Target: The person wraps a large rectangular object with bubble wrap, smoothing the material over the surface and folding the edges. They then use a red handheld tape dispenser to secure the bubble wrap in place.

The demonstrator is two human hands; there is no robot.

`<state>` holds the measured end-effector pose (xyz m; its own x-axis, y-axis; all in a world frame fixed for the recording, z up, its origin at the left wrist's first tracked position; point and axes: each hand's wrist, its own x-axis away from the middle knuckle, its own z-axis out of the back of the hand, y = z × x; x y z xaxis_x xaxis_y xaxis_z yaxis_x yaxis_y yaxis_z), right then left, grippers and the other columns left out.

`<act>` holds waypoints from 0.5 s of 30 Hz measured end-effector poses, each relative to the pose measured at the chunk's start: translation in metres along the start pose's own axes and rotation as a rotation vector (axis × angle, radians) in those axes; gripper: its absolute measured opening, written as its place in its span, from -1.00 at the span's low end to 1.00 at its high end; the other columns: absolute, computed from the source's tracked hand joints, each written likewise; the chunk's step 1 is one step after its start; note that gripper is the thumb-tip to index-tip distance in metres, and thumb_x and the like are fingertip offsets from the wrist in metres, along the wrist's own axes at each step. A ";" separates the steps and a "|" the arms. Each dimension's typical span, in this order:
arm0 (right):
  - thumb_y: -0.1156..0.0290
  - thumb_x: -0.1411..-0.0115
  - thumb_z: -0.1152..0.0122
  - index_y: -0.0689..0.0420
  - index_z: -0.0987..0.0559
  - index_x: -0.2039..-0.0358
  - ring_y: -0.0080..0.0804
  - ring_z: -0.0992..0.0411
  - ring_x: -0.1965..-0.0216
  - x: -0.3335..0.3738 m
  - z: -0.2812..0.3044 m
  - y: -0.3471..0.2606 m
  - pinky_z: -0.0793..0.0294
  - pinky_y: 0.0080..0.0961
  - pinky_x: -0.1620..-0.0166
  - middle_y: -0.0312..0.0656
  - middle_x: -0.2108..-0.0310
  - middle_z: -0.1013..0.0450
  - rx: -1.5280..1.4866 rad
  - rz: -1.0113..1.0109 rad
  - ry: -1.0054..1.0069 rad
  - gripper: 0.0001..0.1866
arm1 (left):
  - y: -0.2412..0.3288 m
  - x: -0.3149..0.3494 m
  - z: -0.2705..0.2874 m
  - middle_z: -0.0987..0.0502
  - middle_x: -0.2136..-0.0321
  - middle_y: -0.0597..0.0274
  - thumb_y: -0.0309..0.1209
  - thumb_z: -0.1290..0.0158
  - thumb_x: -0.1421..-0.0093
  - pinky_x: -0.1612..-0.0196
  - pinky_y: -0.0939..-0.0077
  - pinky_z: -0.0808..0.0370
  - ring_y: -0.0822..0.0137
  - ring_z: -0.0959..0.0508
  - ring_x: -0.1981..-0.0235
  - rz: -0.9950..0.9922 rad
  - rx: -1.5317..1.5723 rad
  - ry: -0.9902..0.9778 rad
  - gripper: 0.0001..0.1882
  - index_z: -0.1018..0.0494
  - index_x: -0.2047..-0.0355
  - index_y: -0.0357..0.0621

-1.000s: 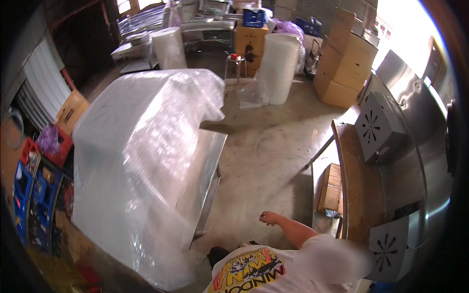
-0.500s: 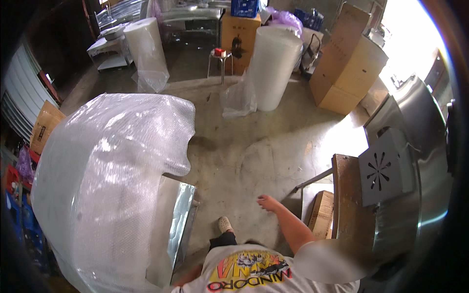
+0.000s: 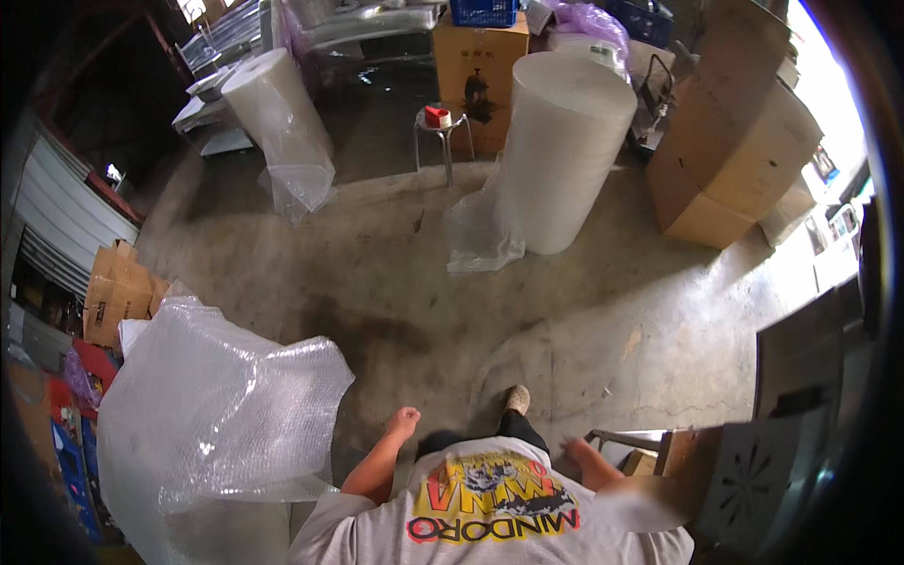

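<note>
My left hand (image 3: 405, 421) hangs above the concrete floor, its fingers curled in and nothing showing in them. Left of it, a large sheet of clear bubble wrap (image 3: 226, 405) drapes over something mostly hidden. On the other side of my body, my right hand (image 3: 573, 449) is blurred, close to a metal frame (image 3: 612, 439) and touching nothing that I can see. Ahead stand a thick upright roll of white wrapping (image 3: 570, 151) and a second roll (image 3: 273, 99) with loose film at its foot. A metal stool (image 3: 443, 127) between them carries a red tape dispenser (image 3: 437, 117).
Tall cardboard boxes (image 3: 730, 169) stand at the right, near the bright opening. Behind the stool is another cardboard box (image 3: 477, 85) with a blue crate (image 3: 483, 12) on top. A grey panel with slots (image 3: 753, 480) lies close on my right. Smaller boxes (image 3: 115, 297) sit at the left.
I have moved forward, so the rolls and stool look nearer and the bubble-wrapped thing has slipped back on my left. My left hand has swung forward into view; my right hand has swung back.
</note>
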<state>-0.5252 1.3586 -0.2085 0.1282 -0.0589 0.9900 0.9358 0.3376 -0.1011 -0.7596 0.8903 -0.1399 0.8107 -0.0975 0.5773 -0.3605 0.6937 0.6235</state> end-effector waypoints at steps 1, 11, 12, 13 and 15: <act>0.04 -0.17 -0.10 0.11 -0.58 0.31 -0.19 -0.48 0.47 -0.009 0.041 -0.051 -0.46 -0.15 0.46 -0.11 0.44 -0.52 0.087 0.075 -0.034 -0.62 | 0.024 -0.014 -0.001 -0.60 0.23 0.07 -0.17 -0.07 -0.17 0.07 0.31 -0.48 0.14 -0.58 0.17 0.049 -0.005 -0.028 -0.65 -0.53 0.18 -0.17; 0.22 -0.26 -0.03 0.15 -0.46 0.04 -0.49 -0.41 0.46 0.044 0.315 -0.586 -0.39 -0.47 0.46 -0.23 0.32 -0.49 -0.159 0.806 0.315 -0.65 | 0.123 -0.210 0.045 -0.58 0.38 0.00 -0.13 -0.03 -0.12 0.22 0.21 -0.48 0.00 -0.56 0.29 -0.026 0.058 -0.056 -0.66 -0.53 0.34 -0.17; 0.22 -0.28 -0.02 0.13 -0.41 -0.03 -0.50 -0.41 0.40 0.044 0.324 -0.619 -0.40 -0.52 0.44 -0.25 0.28 -0.49 -0.100 0.801 0.241 -0.63 | 0.128 -0.235 0.049 -0.56 0.39 -0.03 -0.12 -0.03 -0.11 0.25 0.17 -0.47 -0.02 -0.55 0.34 -0.292 -0.047 0.087 -0.67 -0.53 0.37 -0.14; 0.21 -0.29 0.00 0.09 -0.39 -0.04 -0.46 -0.42 0.40 0.040 0.320 -0.650 -0.41 -0.52 0.43 -0.25 0.28 -0.48 -0.129 0.989 0.237 -0.64 | 0.138 -0.263 0.056 -0.55 0.38 -0.08 -0.13 -0.01 -0.11 0.23 0.14 -0.47 -0.09 -0.53 0.33 -0.060 0.070 0.052 -0.66 -0.52 0.41 -0.18; 0.16 -0.28 -0.01 0.00 -0.38 -0.03 -0.35 -0.43 0.41 0.027 0.310 -0.690 -0.44 -0.37 0.38 -0.21 0.26 -0.46 -0.118 0.566 0.337 -0.64 | 0.156 -0.329 0.090 -0.55 0.29 -0.14 -0.15 0.02 -0.13 0.12 0.07 -0.44 -0.16 -0.50 0.19 -0.027 -0.076 0.024 -0.65 -0.53 0.34 -0.20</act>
<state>-1.2688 1.4153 -0.0818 0.6874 -0.1995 0.6984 0.7214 0.2986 -0.6248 -1.1241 0.9661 -0.1850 0.8308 -0.1003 0.5475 -0.3032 0.7433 0.5963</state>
